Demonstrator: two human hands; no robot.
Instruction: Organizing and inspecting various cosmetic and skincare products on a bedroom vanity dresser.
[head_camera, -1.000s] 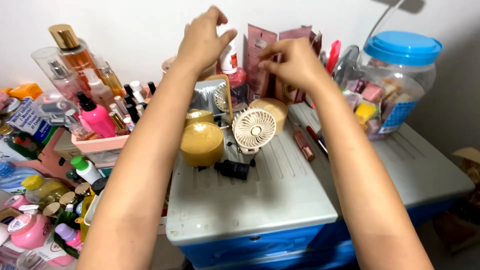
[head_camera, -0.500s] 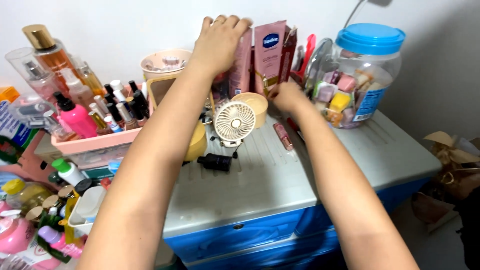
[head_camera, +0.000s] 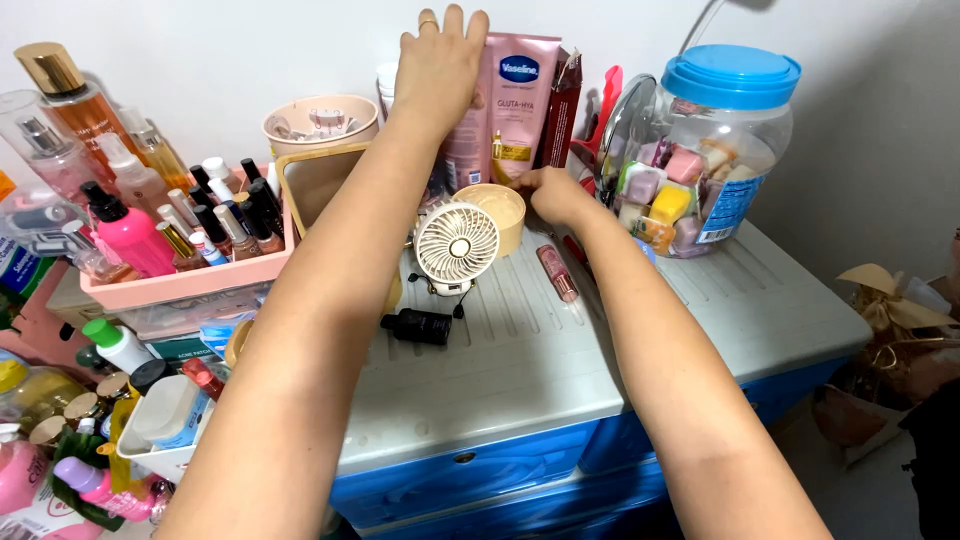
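My left hand (head_camera: 437, 62) lies flat against the top of the pink lotion tubes (head_camera: 515, 105) that stand upright against the back wall. My right hand (head_camera: 553, 193) is low at the foot of those tubes, fingers curled, next to the round beige lid (head_camera: 493, 212); whether it grips anything is hidden. A small cream hand-held fan (head_camera: 456, 245) stands just in front of the lid. A pink lip-gloss tube (head_camera: 556, 273) lies to the right of the fan, and a small black bottle (head_camera: 418, 326) lies on its side in front.
A clear jar with a blue lid (head_camera: 710, 150), full of small coloured packets, stands at the back right. A pink tray (head_camera: 190, 280) crowded with bottles sits left, a beige cup (head_camera: 318, 125) behind it. All rest on a grey-topped blue cabinet (head_camera: 520, 390). More bottles crowd the lower left.
Both hands dropped from in front of the wall. The left hand settled onto the tube tops; the right went down to the tubes' base. The view shifted right.
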